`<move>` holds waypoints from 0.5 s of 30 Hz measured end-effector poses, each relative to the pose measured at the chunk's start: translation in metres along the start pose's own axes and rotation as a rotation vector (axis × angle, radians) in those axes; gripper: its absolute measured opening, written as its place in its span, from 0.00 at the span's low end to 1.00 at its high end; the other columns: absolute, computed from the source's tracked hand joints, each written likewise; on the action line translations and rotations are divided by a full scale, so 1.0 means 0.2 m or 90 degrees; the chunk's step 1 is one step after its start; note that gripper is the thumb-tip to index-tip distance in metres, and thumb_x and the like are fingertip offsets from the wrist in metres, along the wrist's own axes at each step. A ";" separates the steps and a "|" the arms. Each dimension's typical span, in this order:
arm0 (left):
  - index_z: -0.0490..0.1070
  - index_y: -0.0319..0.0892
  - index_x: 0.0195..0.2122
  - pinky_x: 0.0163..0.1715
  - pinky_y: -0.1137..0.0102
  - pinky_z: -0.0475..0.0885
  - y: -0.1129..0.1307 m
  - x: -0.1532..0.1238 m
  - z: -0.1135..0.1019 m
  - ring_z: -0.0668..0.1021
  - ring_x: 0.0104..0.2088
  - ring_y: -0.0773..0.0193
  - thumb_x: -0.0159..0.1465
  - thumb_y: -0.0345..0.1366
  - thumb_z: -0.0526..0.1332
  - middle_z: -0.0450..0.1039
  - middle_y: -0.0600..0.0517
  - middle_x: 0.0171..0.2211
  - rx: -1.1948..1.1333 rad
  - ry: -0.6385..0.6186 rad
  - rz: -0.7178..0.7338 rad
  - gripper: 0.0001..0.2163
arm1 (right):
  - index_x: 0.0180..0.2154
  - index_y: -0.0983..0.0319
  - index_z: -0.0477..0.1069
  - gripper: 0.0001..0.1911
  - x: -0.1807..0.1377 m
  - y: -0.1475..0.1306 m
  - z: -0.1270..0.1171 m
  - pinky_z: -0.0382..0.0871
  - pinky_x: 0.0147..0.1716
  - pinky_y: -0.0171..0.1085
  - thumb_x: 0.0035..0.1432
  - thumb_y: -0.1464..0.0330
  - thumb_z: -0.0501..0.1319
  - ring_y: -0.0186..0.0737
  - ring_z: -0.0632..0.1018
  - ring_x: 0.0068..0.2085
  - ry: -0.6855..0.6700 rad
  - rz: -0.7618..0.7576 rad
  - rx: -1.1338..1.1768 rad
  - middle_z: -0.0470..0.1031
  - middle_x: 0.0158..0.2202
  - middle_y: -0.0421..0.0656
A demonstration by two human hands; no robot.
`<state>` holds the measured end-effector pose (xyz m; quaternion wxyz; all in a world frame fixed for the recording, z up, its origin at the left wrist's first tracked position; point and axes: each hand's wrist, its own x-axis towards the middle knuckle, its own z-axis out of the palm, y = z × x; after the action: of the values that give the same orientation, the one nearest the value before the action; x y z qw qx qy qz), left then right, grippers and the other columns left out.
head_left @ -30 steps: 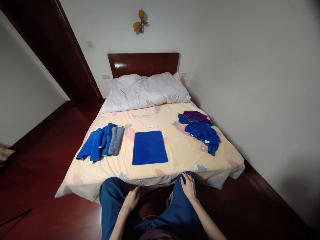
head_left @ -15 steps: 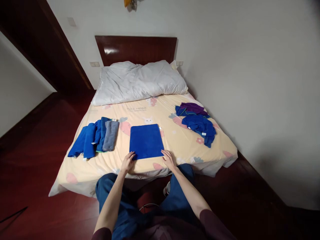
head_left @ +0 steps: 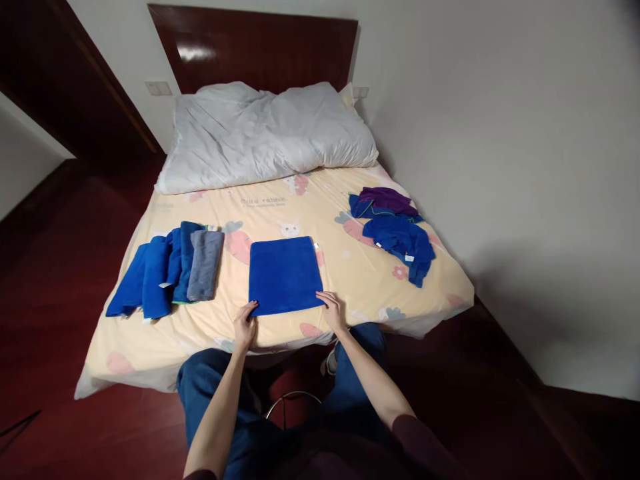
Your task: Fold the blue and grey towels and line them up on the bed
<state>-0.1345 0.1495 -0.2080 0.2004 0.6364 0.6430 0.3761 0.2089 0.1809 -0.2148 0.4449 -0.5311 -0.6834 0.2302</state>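
A blue towel (head_left: 285, 275) is spread flat as a square on the bed, with a small white tag at its right edge. At its near left corner, my left hand (head_left: 245, 323) has its fingers closed on the cloth. My right hand (head_left: 331, 310) grips the near right corner the same way, fingertips on top of the fabric. To the left lie several rolled or folded blue towels (head_left: 156, 273) in a row, with a grey towel (head_left: 205, 265) at the row's right end. On the right is a crumpled heap of blue cloths (head_left: 400, 243) with a purple cloth (head_left: 387, 200) behind.
The bed (head_left: 280, 220) has a cream sheet printed with carrots and rabbits. A white quilt or pillow (head_left: 270, 137) lies across its head, below a dark wooden headboard (head_left: 265, 47). A white wall (head_left: 500, 167) runs along the right side.
The view has tilted down and come closer. Both hands stay at the near corners of the blue towel, which still lies flat.
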 end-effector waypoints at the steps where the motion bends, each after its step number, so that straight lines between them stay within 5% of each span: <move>1: 0.75 0.40 0.51 0.64 0.53 0.68 0.00 0.00 0.00 0.75 0.59 0.57 0.60 0.27 0.49 0.76 0.44 0.55 -0.004 0.004 0.000 0.21 | 0.48 0.60 0.80 0.29 0.00 0.00 0.00 0.73 0.59 0.48 0.52 0.83 0.51 0.42 0.77 0.56 0.005 0.000 0.008 0.80 0.52 0.47; 15: 0.76 0.41 0.51 0.63 0.52 0.70 -0.05 0.00 0.01 0.76 0.57 0.56 0.57 0.25 0.51 0.77 0.45 0.54 -0.039 0.023 0.015 0.24 | 0.53 0.58 0.79 0.26 -0.04 0.00 0.00 0.69 0.62 0.52 0.64 0.81 0.49 0.42 0.75 0.60 -0.005 -0.121 -0.041 0.79 0.55 0.45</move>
<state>-0.1392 0.1507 -0.2167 0.2037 0.6307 0.6272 0.4090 0.2089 0.1733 -0.2191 0.4446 -0.4769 -0.7394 0.1675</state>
